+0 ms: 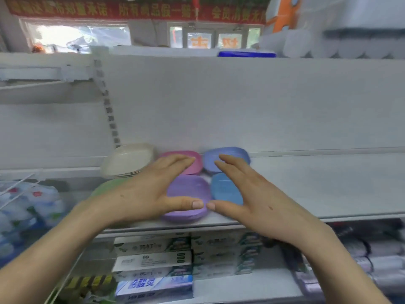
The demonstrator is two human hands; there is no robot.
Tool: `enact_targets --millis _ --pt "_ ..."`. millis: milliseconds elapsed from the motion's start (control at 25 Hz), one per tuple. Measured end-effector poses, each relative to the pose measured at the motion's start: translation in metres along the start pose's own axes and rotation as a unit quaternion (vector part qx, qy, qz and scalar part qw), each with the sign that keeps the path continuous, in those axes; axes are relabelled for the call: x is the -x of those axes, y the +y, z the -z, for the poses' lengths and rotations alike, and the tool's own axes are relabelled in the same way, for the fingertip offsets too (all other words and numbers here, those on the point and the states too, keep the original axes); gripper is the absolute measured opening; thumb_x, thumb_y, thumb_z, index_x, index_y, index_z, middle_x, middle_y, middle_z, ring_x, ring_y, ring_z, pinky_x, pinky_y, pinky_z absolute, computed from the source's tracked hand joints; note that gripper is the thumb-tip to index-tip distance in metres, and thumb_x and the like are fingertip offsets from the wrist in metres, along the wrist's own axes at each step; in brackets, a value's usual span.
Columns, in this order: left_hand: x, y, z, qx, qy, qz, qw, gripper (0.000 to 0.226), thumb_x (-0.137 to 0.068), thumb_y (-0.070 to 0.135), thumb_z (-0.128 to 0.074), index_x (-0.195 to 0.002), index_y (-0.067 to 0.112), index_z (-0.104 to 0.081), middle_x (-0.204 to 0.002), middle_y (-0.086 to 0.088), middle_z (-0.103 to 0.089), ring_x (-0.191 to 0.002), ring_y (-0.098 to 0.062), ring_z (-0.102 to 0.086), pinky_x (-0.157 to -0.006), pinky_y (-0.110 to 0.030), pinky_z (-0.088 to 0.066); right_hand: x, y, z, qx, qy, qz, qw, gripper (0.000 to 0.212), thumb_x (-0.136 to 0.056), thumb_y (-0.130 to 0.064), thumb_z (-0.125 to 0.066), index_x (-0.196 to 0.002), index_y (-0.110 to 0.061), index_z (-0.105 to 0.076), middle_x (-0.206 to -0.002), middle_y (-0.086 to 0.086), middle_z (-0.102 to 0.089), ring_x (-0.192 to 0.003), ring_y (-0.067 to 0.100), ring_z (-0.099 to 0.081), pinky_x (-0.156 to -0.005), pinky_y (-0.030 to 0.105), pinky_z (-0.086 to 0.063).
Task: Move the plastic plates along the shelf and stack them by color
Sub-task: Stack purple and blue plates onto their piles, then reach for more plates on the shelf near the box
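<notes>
**Desk:** What's closest to you on the head camera?

**Operator:** Lowest and nearest I have toothpaste boxes [153,260], stacked on the level under the shelf [317,183] I'm working at. Both my forearms come up past them.

**Desk:** And the hands?

**Operator:** My left hand [142,194] is flat, with the fingers straight and the thumb stuck out sideways. My right hand [254,194] mirrors it. The two thumb tips nearly meet over the front edge of the purple plates [188,189]. Neither hand grips anything. I cannot tell whether the palms touch the plates beneath them.

**Desk:** Where do the plates sit?

**Operator:** They are all on the shelf, left of its middle. In the front row a green plate [109,186] is mostly hidden behind my left wrist. Next come the purple plates, with the light blue plates [223,189] just beside them and partly under my right hand. In the back row the cream plates [129,160] are on the left. The pink plates [195,167] lie under my left fingertips and the violet-blue plates [232,153] under my right fingertips.

**Desk:** Anything further back?

**Operator:** The grey back panel [219,106] rises behind them. White paper rolls [328,47] sit up top on the right, and a red banner [131,9] runs across the far wall.
</notes>
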State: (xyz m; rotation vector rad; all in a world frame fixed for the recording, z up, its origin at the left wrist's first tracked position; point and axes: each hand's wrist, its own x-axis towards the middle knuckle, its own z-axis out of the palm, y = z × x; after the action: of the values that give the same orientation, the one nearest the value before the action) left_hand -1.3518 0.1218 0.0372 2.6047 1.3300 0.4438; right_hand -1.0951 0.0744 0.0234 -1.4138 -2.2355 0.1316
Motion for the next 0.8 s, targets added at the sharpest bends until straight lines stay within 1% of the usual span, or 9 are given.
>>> enact_targets --millis 120,200,280,320,400,480,600,720,800 --pt "-0.061 0.075 -0.036 -0.027 0.028 -0.068 0.997 0.102 -0.075 0.091 -0.042 -0.16 0.037 -0.024 -0.162 0.02 -0.022 -0.145 0.005 -0.018 -0.115 -0.013 -0.011 0.055 0.076 0.049 0.015 0.056 -0.06 0.997 0.081 -0.093 -0.069 -0.052 -0.161 -0.034 -0.026 -0.165 -0.023 -0.017 -0.149 -0.006 -0.02 -0.115 0.01 -0.015" --pt "-0.104 0.138 -0.065 -0.035 0.056 -0.122 0.99 0.09 -0.082 0.089 -0.038 -0.156 0.039 -0.033 -0.157 0.022 -0.032 -0.141 0.002 -0.03 -0.116 -0.016 -0.021 0.103 0.137 0.087 0.028 0.09 -0.105 0.99 0.072 -0.096 -0.066 -0.05 -0.158 -0.033 -0.033 -0.16 -0.022 -0.028 -0.145 -0.005 -0.029 -0.113 0.012 -0.022" --pt "-0.146 0.201 -0.094 -0.017 0.073 -0.155 0.985 0.075 -0.089 0.084 -0.034 -0.15 0.04 -0.041 -0.145 0.027 -0.042 -0.13 0.002 -0.043 -0.112 -0.024 -0.038 0.152 0.197 0.126 0.046 0.127 -0.153 0.979 0.063 -0.098 -0.062 -0.049 -0.153 -0.033 -0.041 -0.151 -0.019 -0.041 -0.137 -0.001 -0.041 -0.11 0.018 -0.032" --pt "-0.168 0.233 -0.11 -0.007 0.079 -0.166 0.983 0.071 -0.091 0.082 -0.032 -0.147 0.04 -0.044 -0.139 0.029 -0.045 -0.126 0.002 -0.046 -0.107 -0.028 -0.043 0.178 0.226 0.146 0.055 0.147 -0.179 0.971 0.058 -0.099 -0.059 -0.049 -0.151 -0.032 -0.045 -0.145 -0.017 -0.047 -0.132 0.002 -0.047 -0.109 0.022 -0.038" --pt "-0.207 0.298 -0.143 0.009 0.087 -0.186 0.979 0.067 -0.091 0.082 -0.029 -0.141 0.042 -0.049 -0.132 0.031 -0.049 -0.121 0.004 -0.049 -0.102 -0.032 -0.047 0.234 0.277 0.187 0.063 0.182 -0.233 0.953 0.052 -0.1 -0.053 -0.053 -0.146 -0.029 -0.051 -0.137 -0.014 -0.054 -0.122 0.003 -0.054 -0.105 0.03 -0.045" --pt "-0.239 0.355 -0.173 0.026 0.081 -0.201 0.976 0.069 -0.09 0.084 -0.027 -0.14 0.043 -0.05 -0.128 0.032 -0.05 -0.117 0.007 -0.049 -0.101 -0.033 -0.048 0.286 0.319 0.225 0.078 0.191 -0.277 0.939 0.05 -0.1 -0.05 -0.055 -0.145 -0.027 -0.053 -0.135 -0.011 -0.056 -0.116 0.004 -0.057 -0.1 0.028 -0.046" --pt "-0.285 0.434 -0.216 0.042 0.054 -0.228 0.971 0.072 -0.087 0.085 -0.024 -0.141 0.045 -0.048 -0.125 0.033 -0.051 -0.113 0.009 -0.05 -0.099 -0.03 -0.048 0.358 0.368 0.278 0.109 0.188 -0.326 0.92 0.052 -0.1 -0.052 -0.054 -0.146 -0.029 -0.049 -0.135 -0.012 -0.051 -0.118 0.006 -0.055 -0.096 0.025 -0.044" --pt "-0.326 0.495 -0.247 0.045 0.027 -0.252 0.966 0.069 -0.088 0.084 -0.028 -0.142 0.045 -0.046 -0.125 0.031 -0.052 -0.11 0.009 -0.051 -0.096 -0.031 -0.05 0.408 0.402 0.314 0.118 0.194 -0.367 0.902 0.052 -0.1 -0.055 -0.051 -0.148 -0.035 -0.045 -0.139 -0.016 -0.04 -0.114 0.0 -0.053 -0.094 0.025 -0.047" --pt "-0.358 0.533 -0.269 0.042 0.014 -0.265 0.963 0.067 -0.089 0.084 -0.03 -0.141 0.045 -0.047 -0.126 0.03 -0.053 -0.109 0.009 -0.052 -0.094 -0.032 -0.051 0.436 0.428 0.333 0.115 0.202 -0.392 0.89 0.053 -0.099 -0.059 -0.049 -0.148 -0.04 -0.042 -0.137 -0.021 -0.038 -0.11 -0.001 -0.054 -0.092 0.027 -0.05"
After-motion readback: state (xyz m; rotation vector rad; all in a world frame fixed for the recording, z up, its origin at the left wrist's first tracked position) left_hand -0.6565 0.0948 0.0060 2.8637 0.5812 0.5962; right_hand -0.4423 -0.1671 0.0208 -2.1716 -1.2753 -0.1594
